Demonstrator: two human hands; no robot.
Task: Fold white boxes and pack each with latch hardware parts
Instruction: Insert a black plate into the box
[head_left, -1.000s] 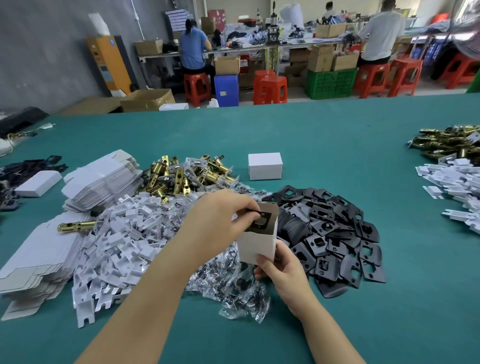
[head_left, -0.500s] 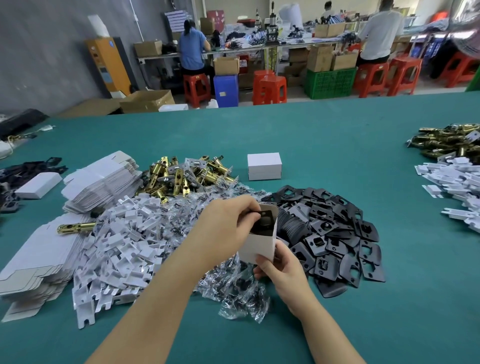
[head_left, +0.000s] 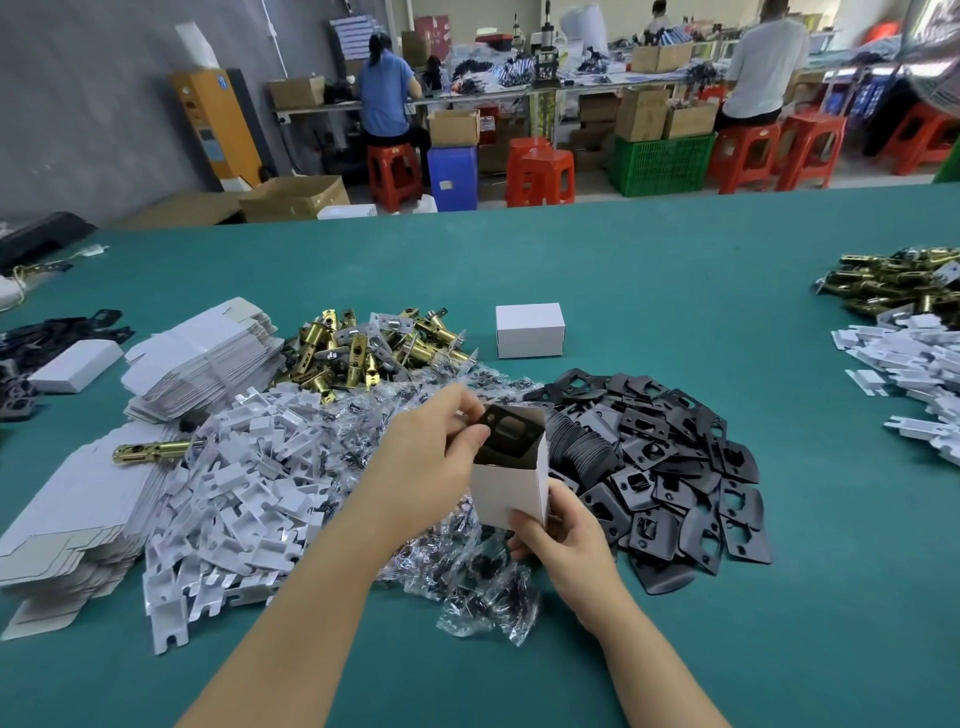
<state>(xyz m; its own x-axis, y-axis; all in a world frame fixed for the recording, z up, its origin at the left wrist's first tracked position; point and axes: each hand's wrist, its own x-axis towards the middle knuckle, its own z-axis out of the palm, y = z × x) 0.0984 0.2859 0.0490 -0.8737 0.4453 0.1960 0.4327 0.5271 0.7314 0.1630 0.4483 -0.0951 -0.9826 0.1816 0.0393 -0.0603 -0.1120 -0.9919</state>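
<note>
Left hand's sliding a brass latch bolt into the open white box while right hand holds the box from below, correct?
Not quite. In the head view the part that the left hand is sliding into the open white box is a black strike plate, not a brass latch bolt. The rest stands: the right hand holds the box from below.

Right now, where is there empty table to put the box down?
Bare green table lies beyond the closed white box, and between the black plates and the far-right white pieces. Around both hands it's crowded with piles.
</note>
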